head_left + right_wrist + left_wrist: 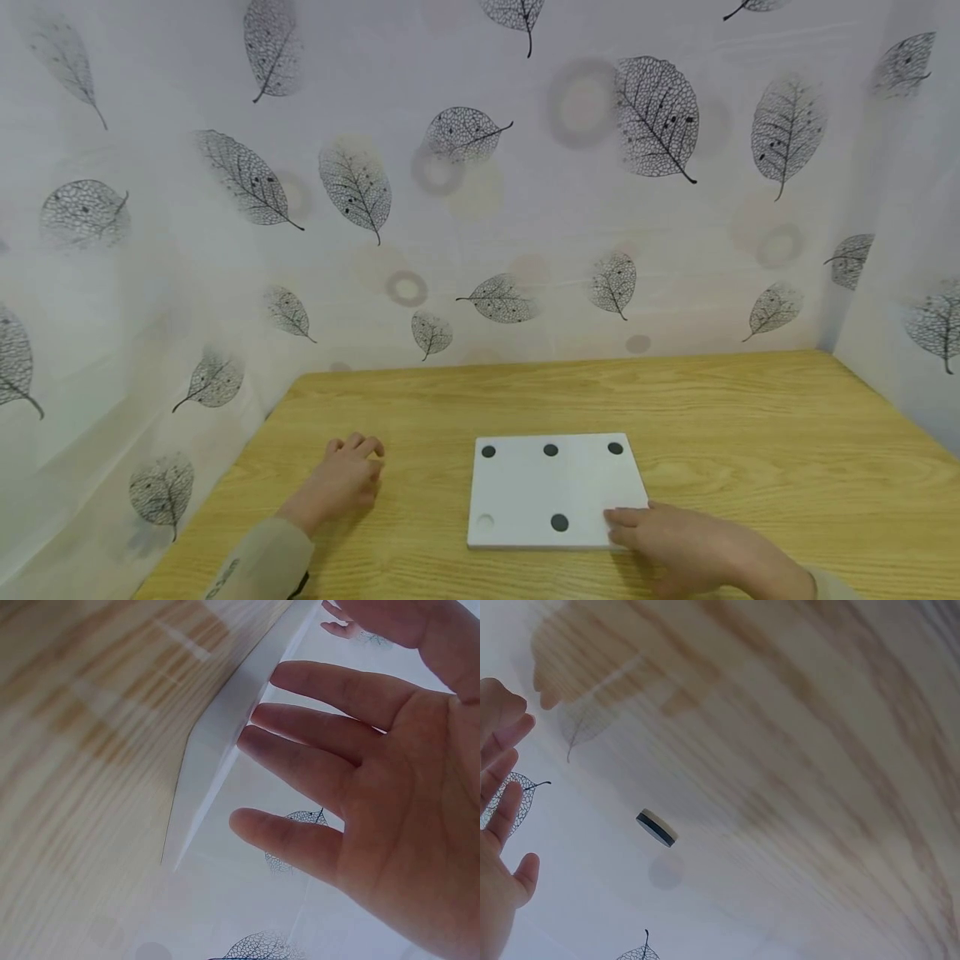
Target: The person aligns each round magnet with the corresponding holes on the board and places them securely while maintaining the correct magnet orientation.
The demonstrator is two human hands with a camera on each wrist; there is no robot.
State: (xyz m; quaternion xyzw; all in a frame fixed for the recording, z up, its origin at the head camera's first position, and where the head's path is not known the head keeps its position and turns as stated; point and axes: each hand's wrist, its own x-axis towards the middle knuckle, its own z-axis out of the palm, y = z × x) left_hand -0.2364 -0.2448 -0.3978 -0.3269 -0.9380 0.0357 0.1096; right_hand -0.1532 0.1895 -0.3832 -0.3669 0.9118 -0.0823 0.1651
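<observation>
A white rectangular board (558, 487) lies flat on the table, with several dark round spots and one pale round recess (485, 522) at its near left corner. My right hand (693, 546) has its fingers extended, fingertips at the board's right side, and covers the near right corner. To the left of the board, my left hand (345, 479) hovers with loosely bent fingers and nothing in them. A small dark disc (657, 828) with a pale layer appears in the left wrist view, apart from the left fingers. The head view does not show this disc off the board.
The wood-grain table (420, 408) reaches back to a pale curtain (525, 225) printed with leaves. More curtain hangs along the left and right sides.
</observation>
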